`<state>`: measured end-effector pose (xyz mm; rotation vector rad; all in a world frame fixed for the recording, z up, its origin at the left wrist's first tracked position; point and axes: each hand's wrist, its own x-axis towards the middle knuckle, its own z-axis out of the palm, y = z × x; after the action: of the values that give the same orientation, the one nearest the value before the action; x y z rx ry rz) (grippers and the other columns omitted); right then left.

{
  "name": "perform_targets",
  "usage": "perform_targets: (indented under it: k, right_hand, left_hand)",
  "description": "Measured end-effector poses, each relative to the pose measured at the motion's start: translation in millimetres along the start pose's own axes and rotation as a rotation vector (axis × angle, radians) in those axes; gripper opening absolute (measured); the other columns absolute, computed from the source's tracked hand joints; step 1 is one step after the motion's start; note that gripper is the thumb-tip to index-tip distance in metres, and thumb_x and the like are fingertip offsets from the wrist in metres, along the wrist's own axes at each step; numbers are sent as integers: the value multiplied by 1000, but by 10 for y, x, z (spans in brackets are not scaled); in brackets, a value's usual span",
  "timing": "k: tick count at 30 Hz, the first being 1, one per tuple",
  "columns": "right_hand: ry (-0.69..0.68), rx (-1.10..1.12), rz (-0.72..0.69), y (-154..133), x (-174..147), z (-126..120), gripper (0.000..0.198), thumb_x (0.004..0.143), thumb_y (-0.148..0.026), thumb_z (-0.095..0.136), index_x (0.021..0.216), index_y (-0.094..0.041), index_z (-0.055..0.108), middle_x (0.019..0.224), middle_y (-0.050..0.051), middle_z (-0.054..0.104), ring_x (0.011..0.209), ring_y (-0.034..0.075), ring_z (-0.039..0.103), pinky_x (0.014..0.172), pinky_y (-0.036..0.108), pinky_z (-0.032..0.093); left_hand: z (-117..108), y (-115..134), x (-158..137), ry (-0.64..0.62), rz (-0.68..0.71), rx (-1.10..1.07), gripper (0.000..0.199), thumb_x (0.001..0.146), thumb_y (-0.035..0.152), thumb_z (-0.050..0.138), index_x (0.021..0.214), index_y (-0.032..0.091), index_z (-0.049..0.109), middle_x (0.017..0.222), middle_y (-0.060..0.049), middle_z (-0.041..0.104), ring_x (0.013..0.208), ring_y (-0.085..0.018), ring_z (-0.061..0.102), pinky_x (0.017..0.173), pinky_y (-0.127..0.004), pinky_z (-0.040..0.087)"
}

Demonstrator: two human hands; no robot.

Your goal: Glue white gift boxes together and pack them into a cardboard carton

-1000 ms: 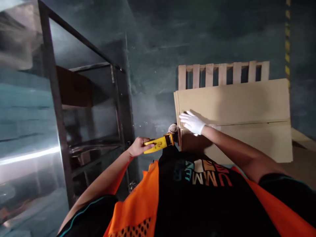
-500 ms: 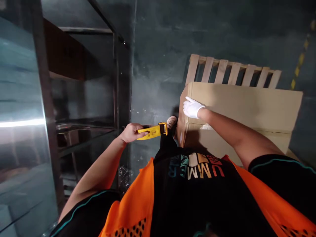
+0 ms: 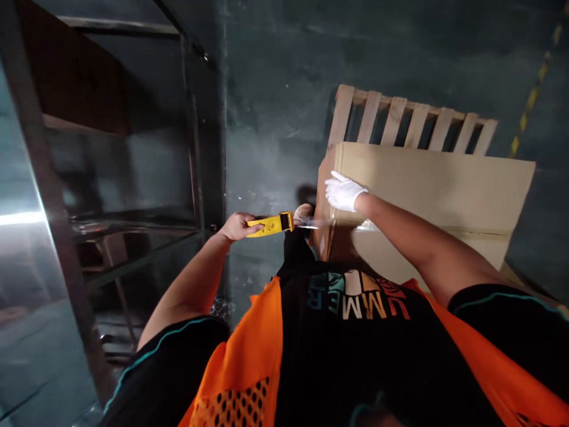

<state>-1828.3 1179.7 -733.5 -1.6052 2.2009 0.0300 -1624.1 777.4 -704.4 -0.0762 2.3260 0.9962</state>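
My bare left hand point(image 3: 236, 227) is closed around the handle of a yellow tape dispenser point(image 3: 269, 226), held out to the left of the box. A shiny strip of clear tape point(image 3: 309, 223) stretches from the dispenser's head to the side of a large cardboard box point(image 3: 435, 190). My right hand point(image 3: 344, 191), in a white glove, lies on the left end of the box's top, its fingers extended at the edge. More clear tape point(image 3: 365, 225) glints on the box near the wrist, along the seam. My right palm hides the surface beneath it.
The box rests over a wooden pallet point(image 3: 391, 121), whose slats stick out beyond it. On the left stands a metal rack point(image 3: 189, 118) with a brown carton point(image 3: 71, 65) on it. My shoe point(image 3: 303, 213) is beside the box. Yellow-black floor tape point(image 3: 528, 110) runs at far right.
The clear strip between the dispenser and the box now shows. My left hand keeps hold of the dispenser, and my gloved hand stays on the box. The whole view has shifted slightly.
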Motion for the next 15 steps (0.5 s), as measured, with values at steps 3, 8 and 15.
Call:
perform_targets:
  k: [3, 8, 15]
  right_hand:
    - [7, 16, -3, -28, -20, -10, 40, 107, -26, 49, 110, -12, 87, 119, 14, 85, 150, 33, 61, 139, 62, 34]
    - [158, 92, 99, -136, -433, -58, 51, 107, -32, 53, 145, -5, 75, 169, 23, 58, 167, 37, 42, 139, 61, 34]
    - [284, 390, 617, -740, -1578, 500, 67, 108, -38, 52, 162, 2, 58, 183, 31, 34, 174, 45, 25, 139, 72, 27]
  left_hand:
    - [164, -40, 143, -12, -85, 41, 47, 94, 48, 72, 61, 22, 52, 58, 4, 49, 62, -11, 42, 61, -25, 36]
    - [677, 357, 665, -80, -183, 159, 37, 102, 43, 74, 90, 9, 79, 71, -3, 69, 74, -15, 61, 71, -26, 41]
    - [1182, 1287, 1077, -168, -233, 451, 60, 106, 67, 63, 121, 14, 86, 117, -22, 85, 114, -37, 80, 95, -40, 58]
